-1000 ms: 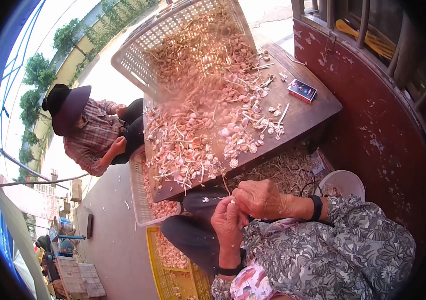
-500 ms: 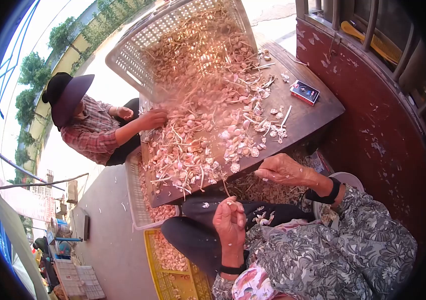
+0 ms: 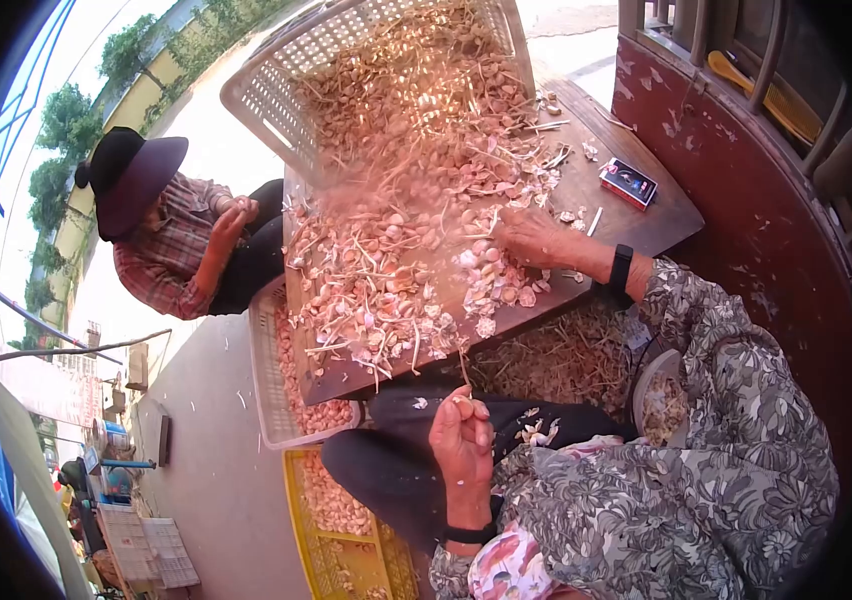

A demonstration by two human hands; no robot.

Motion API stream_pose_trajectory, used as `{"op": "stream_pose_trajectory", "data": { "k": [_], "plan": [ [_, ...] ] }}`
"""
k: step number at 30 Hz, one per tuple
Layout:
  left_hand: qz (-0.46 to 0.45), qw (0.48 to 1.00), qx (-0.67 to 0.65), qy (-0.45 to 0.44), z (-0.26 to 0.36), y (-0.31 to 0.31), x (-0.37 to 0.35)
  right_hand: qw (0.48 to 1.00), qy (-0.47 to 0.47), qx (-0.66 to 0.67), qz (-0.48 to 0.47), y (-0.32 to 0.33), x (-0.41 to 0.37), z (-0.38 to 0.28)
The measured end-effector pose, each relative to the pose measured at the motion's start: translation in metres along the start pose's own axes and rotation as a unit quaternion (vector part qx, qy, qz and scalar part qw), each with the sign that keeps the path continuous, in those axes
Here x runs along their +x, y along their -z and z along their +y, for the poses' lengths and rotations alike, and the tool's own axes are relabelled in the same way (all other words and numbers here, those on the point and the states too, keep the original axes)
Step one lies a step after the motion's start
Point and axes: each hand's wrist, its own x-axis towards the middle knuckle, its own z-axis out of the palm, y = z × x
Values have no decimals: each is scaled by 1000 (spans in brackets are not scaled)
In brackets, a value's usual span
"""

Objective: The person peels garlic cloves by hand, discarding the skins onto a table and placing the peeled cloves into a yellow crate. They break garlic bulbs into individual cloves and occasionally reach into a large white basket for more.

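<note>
Heaped garlic pieces and dry stalks cover much of the wooden table. Near the table's front edge, above my lap, my left hand is closed with its fingertips round a garlic clove that has a thin stalk rising from it. My right hand reaches over the table and touches the garlic pile on its right side. Its fingertips are bent down among the pieces, and whether they hold one is hidden.
A tipped white basket spills garlic onto the table. A small dark box lies at the right. Below are a pink-white crate, a yellow crate and a bucket. Another person sits across at the left.
My right hand has moved from above my lap up onto the garlic pile. The other person's hand has drawn back from the table to their other hand. My left hand stays about where it was.
</note>
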Motion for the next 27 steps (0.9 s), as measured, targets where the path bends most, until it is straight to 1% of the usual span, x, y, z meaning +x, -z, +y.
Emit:
{"op": "stream_pose_trajectory", "data": {
  "k": [2,4,5,6,7,8,10,11,13,14,15,16,17,18,19,20,21,22,23,24,26,27],
  "plan": [
    [2,1000,-4,-4,-1,1,2,1000,-5,14,-5,-9,1,11],
    [-10,1000,-7,4,-2,6,2,988,-122,78,46,-13,1,14],
    [-22,1000,-9,11,-3,8,3,989,-122,74,46,-10,1,15],
    [-24,1000,-10,11,-3,9,5,958,-179,211,69,-7,-1,17],
    [-28,999,-20,18,-4,10,6,905,-233,343,91,-1,-3,16],
    [-30,999,-28,26,-4,11,6,906,-233,342,91,3,-5,12],
    [-34,999,-27,23,-5,10,6,841,-202,494,88,11,-10,-6],
    [-38,999,-24,22,-5,9,7,834,-188,513,70,39,-14,-34],
    [-23,999,-33,32,-8,6,12,833,-78,548,29,50,-18,-70],
    [-6,998,-42,40,-10,5,14,814,-33,577,-53,62,-21,-88],
    [-4,998,-42,40,-10,0,15,808,-16,582,-95,69,-22,-101],
    [37,995,-70,64,-9,-6,16,799,0,585,-136,73,-22,-107],
    [77,988,-97,88,-8,-10,16,800,1,585,-136,63,-18,-101],
    [77,988,-97,87,-8,-6,18,900,23,434,-17,44,-10,-86],
    [37,984,-142,100,-10,2,19,958,44,263,102,29,0,-70],
    [0,976,-186,112,-12,11,20,970,-6,221,96,24,12,-52],
    [-25,964,-233,130,-13,17,20,977,-24,173,120,11,27,-31],
    [-24,964,-233,129,-14,20,21,986,-49,121,103,19,35,-20],
    [-35,961,-239,133,-15,23,22,971,-41,164,167,14,45,-11],
    [-45,959,-244,138,-15,25,23,971,-42,165,166,7,54,-3],
    [-32,959,-245,141,-13,26,23,993,-48,74,79,-5,72,10],
    [-22,958,-247,143,-12,26,24,995,-55,72,40,-14,79,14]
  ]
}}
